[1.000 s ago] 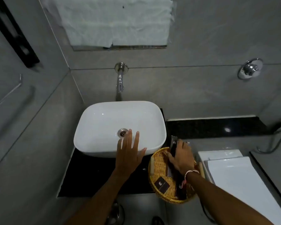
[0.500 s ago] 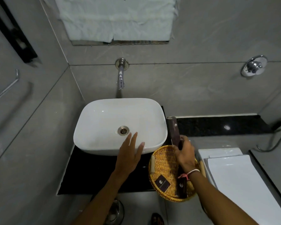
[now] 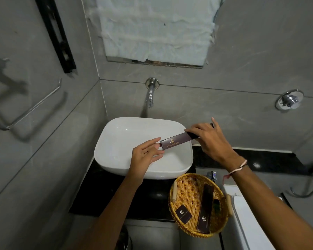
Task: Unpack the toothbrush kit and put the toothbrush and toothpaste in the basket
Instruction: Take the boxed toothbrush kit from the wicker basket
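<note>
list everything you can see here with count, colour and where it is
long box: 1, dark brown, held over the sink
sink: 1, white, on the black counter
tap: 1, chrome, on the wall above the sink
basket: 1, yellow wicker, on the counter right of the sink
long box in basket: 1, dark brown
small box: 1, dark brown, in the basket
towel bar: 1, chrome, left wall
hands: left at the box's near end, right gripping its far end

The basket (image 3: 190, 192) sits right of and in front of the sink (image 3: 116, 159), two boxes (image 3: 205, 210) inside.
</note>
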Tool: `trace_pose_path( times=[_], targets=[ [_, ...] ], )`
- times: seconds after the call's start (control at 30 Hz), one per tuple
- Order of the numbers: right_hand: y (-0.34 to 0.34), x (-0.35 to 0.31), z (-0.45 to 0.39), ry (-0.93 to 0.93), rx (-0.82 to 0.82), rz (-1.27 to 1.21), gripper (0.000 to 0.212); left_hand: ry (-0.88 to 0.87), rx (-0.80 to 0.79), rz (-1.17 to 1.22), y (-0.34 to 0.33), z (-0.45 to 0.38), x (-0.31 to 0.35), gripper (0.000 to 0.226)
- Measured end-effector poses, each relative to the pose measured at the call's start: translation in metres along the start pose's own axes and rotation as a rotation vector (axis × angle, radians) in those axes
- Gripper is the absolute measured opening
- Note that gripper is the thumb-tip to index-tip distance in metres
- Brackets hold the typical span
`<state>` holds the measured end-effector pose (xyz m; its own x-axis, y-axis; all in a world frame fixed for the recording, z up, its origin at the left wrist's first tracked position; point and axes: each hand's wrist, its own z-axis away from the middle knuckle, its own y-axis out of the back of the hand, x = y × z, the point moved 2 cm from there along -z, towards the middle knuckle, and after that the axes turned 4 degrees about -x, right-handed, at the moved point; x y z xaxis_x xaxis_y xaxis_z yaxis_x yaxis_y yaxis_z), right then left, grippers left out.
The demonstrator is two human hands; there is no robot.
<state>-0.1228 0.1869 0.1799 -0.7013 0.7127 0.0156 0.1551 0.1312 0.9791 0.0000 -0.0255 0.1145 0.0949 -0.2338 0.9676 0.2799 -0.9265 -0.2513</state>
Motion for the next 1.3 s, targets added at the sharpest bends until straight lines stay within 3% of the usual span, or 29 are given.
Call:
trace_pose_path(
  times=[0.43,0.5,0.63,0.7,0.93,1.3],
  targets=[
    [0.052,-0.034,-0.028,0.189,0.112,0.256,0.060,-0.040,0.157,0.103,0.001,0.004,-0.009,0.025],
    [0.065,-0.044,-0.032,0.236,0.163,0.311,0.061,0.027,0.176,0.273,-0.002,0.003,-0.016,0.025],
    [0.085,-0.063,-0.035,0.314,0.202,0.381,0.059,0.203,0.132,0.910,-0.006,0.003,-0.022,0.034],
    [0.091,-0.069,-0.035,0.327,0.191,0.386,0.056,0.235,0.120,1.031,-0.005,0.003,-0.023,0.042],
    [0.092,-0.094,-0.031,0.399,0.127,0.376,0.045,0.295,0.117,1.091,-0.005,0.001,-0.023,0.049],
    [0.110,-0.099,-0.031,0.245,0.167,0.317,0.052,0.294,0.077,1.082,0.007,0.013,-0.024,0.046]
  ],
)
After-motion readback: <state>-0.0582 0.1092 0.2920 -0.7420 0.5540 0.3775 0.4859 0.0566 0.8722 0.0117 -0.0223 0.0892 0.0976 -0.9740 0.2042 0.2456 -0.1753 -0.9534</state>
